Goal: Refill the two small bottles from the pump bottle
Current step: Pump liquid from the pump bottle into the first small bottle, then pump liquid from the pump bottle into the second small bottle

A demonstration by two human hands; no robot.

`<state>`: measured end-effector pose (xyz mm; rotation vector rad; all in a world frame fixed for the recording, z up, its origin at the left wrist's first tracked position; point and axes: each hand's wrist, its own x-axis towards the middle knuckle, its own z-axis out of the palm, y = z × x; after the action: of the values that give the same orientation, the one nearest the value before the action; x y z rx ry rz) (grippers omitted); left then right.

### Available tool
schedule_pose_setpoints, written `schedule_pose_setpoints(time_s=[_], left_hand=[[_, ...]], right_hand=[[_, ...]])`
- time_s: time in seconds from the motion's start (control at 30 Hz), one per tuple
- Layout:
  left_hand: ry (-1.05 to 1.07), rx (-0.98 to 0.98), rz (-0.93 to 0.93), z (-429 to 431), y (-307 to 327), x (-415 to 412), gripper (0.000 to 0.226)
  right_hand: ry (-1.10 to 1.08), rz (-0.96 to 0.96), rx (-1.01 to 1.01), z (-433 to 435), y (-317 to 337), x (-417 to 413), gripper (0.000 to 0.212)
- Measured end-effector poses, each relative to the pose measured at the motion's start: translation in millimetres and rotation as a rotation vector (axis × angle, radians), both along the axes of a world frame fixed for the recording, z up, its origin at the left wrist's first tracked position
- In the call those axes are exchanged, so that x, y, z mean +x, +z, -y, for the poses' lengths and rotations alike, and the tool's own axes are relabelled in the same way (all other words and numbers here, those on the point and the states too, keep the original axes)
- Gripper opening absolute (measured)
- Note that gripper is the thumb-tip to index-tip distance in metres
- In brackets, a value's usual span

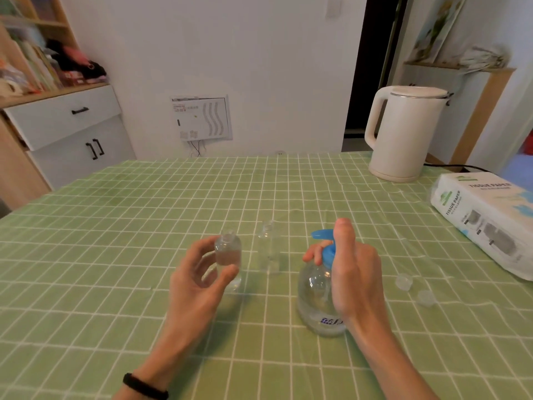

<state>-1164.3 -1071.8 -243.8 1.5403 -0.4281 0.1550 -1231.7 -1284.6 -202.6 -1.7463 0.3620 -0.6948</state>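
Observation:
A small clear bottle (228,251) with no cap stands on the green checked tablecloth (115,255), left of centre. My left hand (196,284) curls round it, thumb in front and fingers behind. A second small clear bottle (269,249), also uncapped, stands free just to its right. The pump bottle (314,293) is clear with a blue pump head (321,234) whose spout points left toward the small bottles. My right hand (357,272) grips its neck, fingers wrapped under the pump head and thumb raised over the top. There is clear liquid low in the pump bottle.
Two small translucent caps (403,281) (426,297) lie on the cloth right of the pump bottle. A pack of tissue paper (484,220) sits at the right edge. A white electric kettle (403,134) stands at the back right, its cord trailing right.

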Motion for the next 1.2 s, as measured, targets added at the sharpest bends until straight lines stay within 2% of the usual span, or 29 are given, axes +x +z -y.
schedule_pose_setpoints(time_s=[0.17, 0.47, 0.63, 0.7, 0.77, 0.83, 0.87, 1.03, 1.2], left_hand=[[0.061, 0.104, -0.016, -16.1, -5.4, 14.0, 0.047], [0.086, 0.135, -0.052, -16.3, 1.8, 32.6, 0.043], [0.105, 0.191, -0.076, -20.3, 1.6, 28.1, 0.052], [0.241, 0.227, 0.009, -20.2, 4.2, 20.7, 0.065], [0.355, 0.262, 0.228, -15.2, 11.2, 11.1, 0.066], [0.300, 0.279, 0.378, -1.3, 20.2, -1.1, 0.067], [0.233, 0.290, 0.391, 8.4, 23.0, -7.0, 0.068], [0.024, 0.396, 0.193, 54.4, 5.4, -28.3, 0.104], [-0.021, 0.407, 0.034, 66.0, -8.6, -19.3, 0.101]], right_hand=[[-0.001, 0.007, -0.002, -0.2, -0.5, 0.5, 0.078], [-0.002, 0.017, -0.001, 0.3, -1.4, 0.5, 0.076], [0.006, 0.007, 0.003, 0.9, -0.6, -0.2, 0.073], [0.007, 0.003, 0.004, 0.9, -0.8, -0.1, 0.072], [0.006, 0.004, 0.006, 0.7, -0.9, 0.0, 0.072], [0.003, 0.005, 0.003, 1.0, -1.2, 0.1, 0.072], [0.003, 0.005, 0.006, 1.0, -1.1, 0.1, 0.071], [-0.007, 0.005, 0.003, -0.1, -0.4, 0.3, 0.072], [-0.015, 0.019, 0.005, -1.0, -0.6, 1.4, 0.077]])
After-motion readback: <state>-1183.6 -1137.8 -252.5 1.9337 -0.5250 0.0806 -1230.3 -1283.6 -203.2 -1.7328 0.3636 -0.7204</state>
